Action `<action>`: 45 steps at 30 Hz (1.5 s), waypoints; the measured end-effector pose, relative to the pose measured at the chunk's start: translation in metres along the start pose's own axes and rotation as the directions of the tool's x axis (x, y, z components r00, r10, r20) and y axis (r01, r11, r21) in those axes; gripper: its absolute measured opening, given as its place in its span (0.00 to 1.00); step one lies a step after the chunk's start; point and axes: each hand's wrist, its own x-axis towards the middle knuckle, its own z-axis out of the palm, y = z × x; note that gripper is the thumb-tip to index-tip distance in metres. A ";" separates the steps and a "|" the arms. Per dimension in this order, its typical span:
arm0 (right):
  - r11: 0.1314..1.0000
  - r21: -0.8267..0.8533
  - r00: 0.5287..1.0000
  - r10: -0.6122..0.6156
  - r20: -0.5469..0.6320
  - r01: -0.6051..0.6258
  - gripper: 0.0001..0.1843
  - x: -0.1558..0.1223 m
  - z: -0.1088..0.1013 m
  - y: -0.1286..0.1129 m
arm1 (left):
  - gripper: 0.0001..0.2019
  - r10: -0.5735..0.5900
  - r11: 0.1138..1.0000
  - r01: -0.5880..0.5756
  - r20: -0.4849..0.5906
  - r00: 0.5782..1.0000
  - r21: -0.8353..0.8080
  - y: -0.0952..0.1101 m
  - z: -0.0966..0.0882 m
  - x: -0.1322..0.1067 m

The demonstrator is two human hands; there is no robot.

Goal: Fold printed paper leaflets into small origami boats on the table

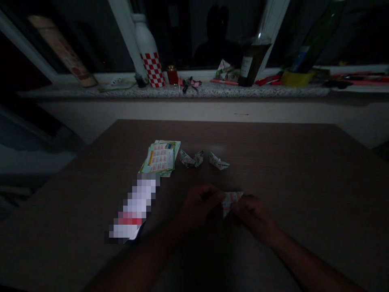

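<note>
Between my two hands is a folded piece of printed paper [231,199], roughly triangular with its point toward me. My left hand [202,205] pinches its left corner between thumb and fingers. On the right side, my right hand [253,215] grips the same paper, its fingertips covering part of the edge. Beyond my hands lie small folded paper shapes: one like a boat with raised ends [192,159] and another folded paper piece [219,161] to its right. A stack of printed paper sheets [161,158] rests at the far left of these.
A lit phone [135,209], its screen pixelated, lies left of my hands on the brown table [288,162]. Along the granite windowsill [206,91] stand a red-and-white checkered bottle [152,61], a dark labelled container [251,67], a red jar [172,75] and a green bottle [317,36].
</note>
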 end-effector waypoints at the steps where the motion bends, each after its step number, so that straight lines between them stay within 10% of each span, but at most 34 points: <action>1: 0.999 -0.046 1.000 -0.015 0.027 0.016 0.30 0.000 0.001 -0.001 | 0.14 0.004 1.000 -0.004 -0.004 1.000 -0.002 0.000 0.001 0.000; 18: 0.947 -0.280 0.987 -0.161 0.002 0.155 0.26 0.002 0.006 -0.006 | 0.16 -0.021 0.998 0.020 -0.009 1.000 -0.059 -0.002 0.003 0.000; 45: 0.999 -0.013 0.996 -0.034 -0.086 0.033 0.15 0.000 0.001 -0.006 | 0.14 -0.100 0.963 0.089 -0.030 0.995 -0.253 -0.008 0.001 0.005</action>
